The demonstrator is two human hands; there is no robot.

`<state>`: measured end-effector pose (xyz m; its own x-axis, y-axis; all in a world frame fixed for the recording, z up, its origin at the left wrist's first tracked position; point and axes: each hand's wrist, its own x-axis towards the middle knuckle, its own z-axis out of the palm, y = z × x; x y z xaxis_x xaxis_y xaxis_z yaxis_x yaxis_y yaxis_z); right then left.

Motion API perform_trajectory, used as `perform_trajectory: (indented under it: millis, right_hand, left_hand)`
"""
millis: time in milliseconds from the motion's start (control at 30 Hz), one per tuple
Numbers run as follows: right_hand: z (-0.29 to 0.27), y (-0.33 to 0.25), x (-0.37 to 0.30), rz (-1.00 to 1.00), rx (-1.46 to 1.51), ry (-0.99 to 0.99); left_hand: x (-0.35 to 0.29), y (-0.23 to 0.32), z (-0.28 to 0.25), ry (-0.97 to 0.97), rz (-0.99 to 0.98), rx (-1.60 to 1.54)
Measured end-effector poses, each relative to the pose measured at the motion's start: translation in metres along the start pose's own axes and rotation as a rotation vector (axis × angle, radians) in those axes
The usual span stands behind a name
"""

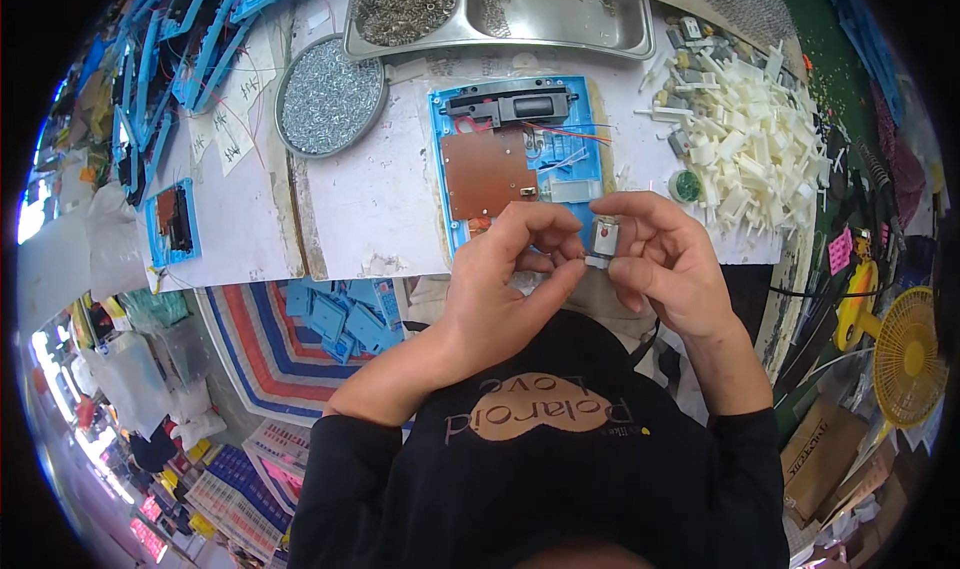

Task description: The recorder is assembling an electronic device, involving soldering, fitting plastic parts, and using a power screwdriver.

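Note:
My right hand (670, 264) pinches a small silver motor (605, 234) between thumb and fingers, just past the table's near edge. A small white plastic piece (597, 262) sits against the motor's lower end. My left hand (510, 279) is curled beside it, thumb tip touching the white piece; whatever its fingers enclose is hidden. Beyond my hands lies an open blue plastic casing (437, 159) with a brown circuit board (485, 174). A black component (515, 107) and loose coloured wires (570, 134) are at its far end.
A round tray of small silver screws (330, 94) stands left, a metal tray (560, 49) with springs at the back. White plastic parts (750, 139) are heaped right, near a small green container (685, 186). Blue casings (190, 49) pile up far left; a yellow fan (905, 354) stands right.

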<state>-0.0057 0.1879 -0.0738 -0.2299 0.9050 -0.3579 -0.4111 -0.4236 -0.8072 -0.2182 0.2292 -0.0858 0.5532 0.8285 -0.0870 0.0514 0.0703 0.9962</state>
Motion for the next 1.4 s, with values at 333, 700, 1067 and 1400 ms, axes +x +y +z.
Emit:
perform_trajectory:
  millis: [333, 700, 1067, 1400]
  right_hand:
    - [0.014, -0.001, -0.003, -0.380, -0.702, 0.097]
    - [0.005, -0.011, 0.003, -0.900, -1.133, -0.068]
    - [-0.009, -0.003, -0.003, -0.915, -1.099, -0.045]
    - [-0.037, -0.013, -0.008, -0.838, -1.041, 0.305]
  left_hand:
    - [0.001, -0.006, -0.006, 0.060, 0.328, 0.288]
    - [0.010, 0.007, -0.017, -0.038, 0.468, 0.371]
    - [0.013, 0.007, -0.015, -0.074, 0.383, 0.333]
    - [0.088, 0.006, -0.027, 0.040, 0.628, 1.013]
